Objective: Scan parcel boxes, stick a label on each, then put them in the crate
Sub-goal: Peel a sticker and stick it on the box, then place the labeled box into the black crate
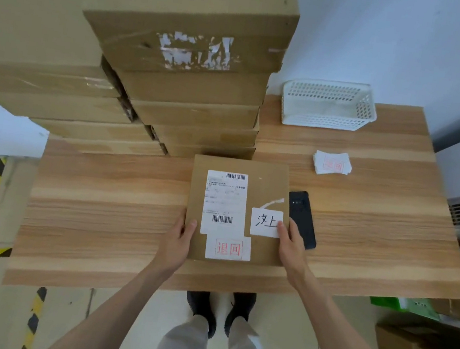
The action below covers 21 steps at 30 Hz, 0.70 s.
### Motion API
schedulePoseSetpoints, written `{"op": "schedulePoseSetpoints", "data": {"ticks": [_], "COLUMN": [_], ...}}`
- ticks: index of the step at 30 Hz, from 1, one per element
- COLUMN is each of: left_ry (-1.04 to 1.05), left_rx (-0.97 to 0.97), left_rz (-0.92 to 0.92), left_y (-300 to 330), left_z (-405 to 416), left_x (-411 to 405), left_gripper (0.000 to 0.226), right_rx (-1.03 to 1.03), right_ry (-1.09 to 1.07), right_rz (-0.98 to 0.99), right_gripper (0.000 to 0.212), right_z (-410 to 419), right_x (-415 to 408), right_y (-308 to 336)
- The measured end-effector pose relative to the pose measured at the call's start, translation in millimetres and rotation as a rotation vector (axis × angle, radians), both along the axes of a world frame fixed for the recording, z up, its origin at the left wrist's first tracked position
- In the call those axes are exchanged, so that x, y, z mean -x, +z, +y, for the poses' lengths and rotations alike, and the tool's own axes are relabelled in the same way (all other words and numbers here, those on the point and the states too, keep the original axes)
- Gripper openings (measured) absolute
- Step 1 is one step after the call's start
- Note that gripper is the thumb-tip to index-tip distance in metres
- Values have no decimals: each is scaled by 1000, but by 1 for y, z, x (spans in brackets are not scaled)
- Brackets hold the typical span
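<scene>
Far left of the grip, a stack of cardboard boxes (183,77) stands at the back of the wooden table (99,199), well beyond both hands. The left hand (177,241) clasps the near left edge of the flat parcel box (234,214), thumb lying on its top face, the fingers wrapped out of sight below. Between the two hands the box top carries a shipping label (224,203) with barcodes, a red-stamped sticker (228,247) by the near edge, and a handwritten white label (266,222). The right hand (290,249) clasps the near right edge, thumb resting on that handwritten label. Just outside the right hand a black phone (303,218) lies on the table, partly tucked under the box edge. Further right and back sit a pile of spare stickers (332,163), then the white crate (328,105), well apart from the grip.

The box looks labelled and ready for the crate. Swinging it rightward could drag the phone or scatter the stickers; the crate also looks small for this box, so it may perch or tip.
</scene>
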<state>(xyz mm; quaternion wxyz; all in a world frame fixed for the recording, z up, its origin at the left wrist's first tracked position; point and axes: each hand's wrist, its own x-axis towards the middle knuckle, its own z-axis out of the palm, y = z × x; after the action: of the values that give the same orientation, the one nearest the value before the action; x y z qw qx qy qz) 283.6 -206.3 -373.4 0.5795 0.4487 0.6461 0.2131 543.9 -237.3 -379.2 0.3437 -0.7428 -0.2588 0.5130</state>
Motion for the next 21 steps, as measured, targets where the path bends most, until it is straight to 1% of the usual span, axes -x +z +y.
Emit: {"op": "schedulePoseSetpoints", "data": {"ticks": [4, 9, 12, 13, 15, 19, 20, 21], "left_ry": [-43, -110, -178, -192, -229, -344, -382, -420], "left_rx": [-35, -89, -101, -93, -98, -156, -184, -213], "left_rz": [5, -59, -60, -83, -112, -123, -124, -125], "left_y": [28, 80, 94, 97, 104, 132, 139, 149], "left_z": [-2, 19, 22, 21, 19, 15, 15, 13], "left_x": [-4, -41, -68, -77, -99, -152, -167, -184], "left_gripper": [43, 34, 27, 25, 27, 30, 34, 36], "right_rx": [-50, -150, -173, -188, -202, -196, -204, -225], "right_ry": [-24, -141, -216, -237, -286, -418, -449, -478], "right_rz": [-11, -26, -53, -74, -124, -217, -236, -256], "right_gripper": [34, 26, 22, 25, 36, 56, 60, 61], "right_z": [-5, -7, -12, -16, -28, -61, -71, -82], "right_x": [-9, -39, -65, -74, -92, -129, -140, -150], "right_y": [26, 72, 94, 100, 108, 126, 131, 137]}}
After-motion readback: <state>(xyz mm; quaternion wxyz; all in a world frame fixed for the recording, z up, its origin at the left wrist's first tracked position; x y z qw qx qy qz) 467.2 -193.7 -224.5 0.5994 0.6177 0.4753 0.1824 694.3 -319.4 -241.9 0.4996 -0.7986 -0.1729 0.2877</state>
